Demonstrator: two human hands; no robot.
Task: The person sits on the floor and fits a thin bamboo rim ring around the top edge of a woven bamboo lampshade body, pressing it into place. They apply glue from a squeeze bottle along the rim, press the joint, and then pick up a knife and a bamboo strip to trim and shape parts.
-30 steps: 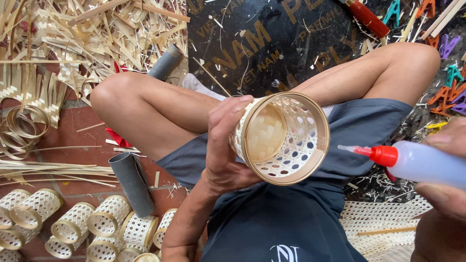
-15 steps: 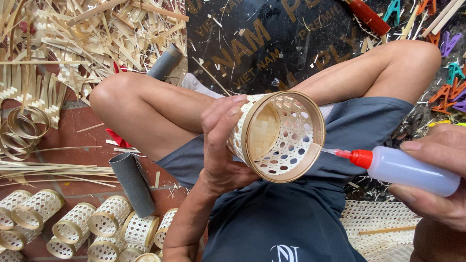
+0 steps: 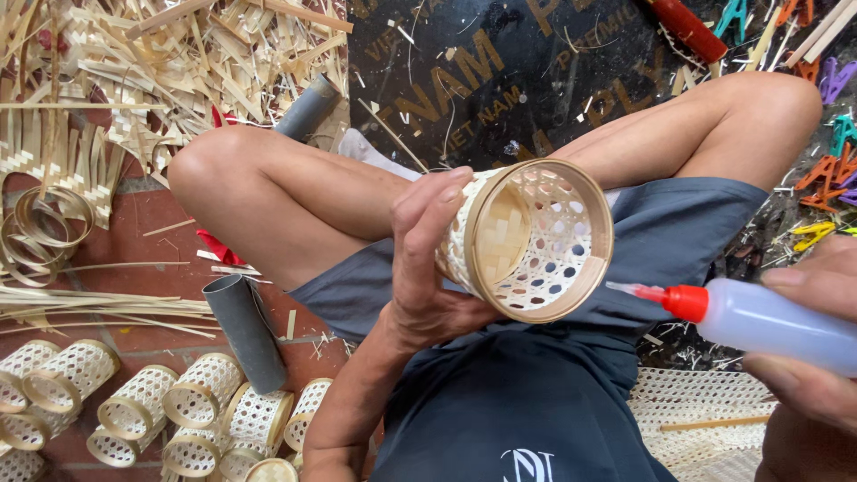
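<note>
My left hand grips a small woven bamboo basket, a round open-weave cup with a solid rim, tilted so its mouth faces me. My right hand holds a translucent squeeze bottle with a red cap and thin nozzle. The nozzle tip sits just right of the basket's lower rim, almost touching it. I sit cross-legged, with bare knees and grey shorts under the basket.
Several finished woven baskets lie at lower left beside a grey tube. Bamboo strips and coiled hoops cover the upper left. A dark sheet lies ahead, coloured clips at right, woven mat at lower right.
My right hand brought the bottle left and slightly up, so its nozzle now reaches the basket's lower rim. My left hand turned the basket a little.
</note>
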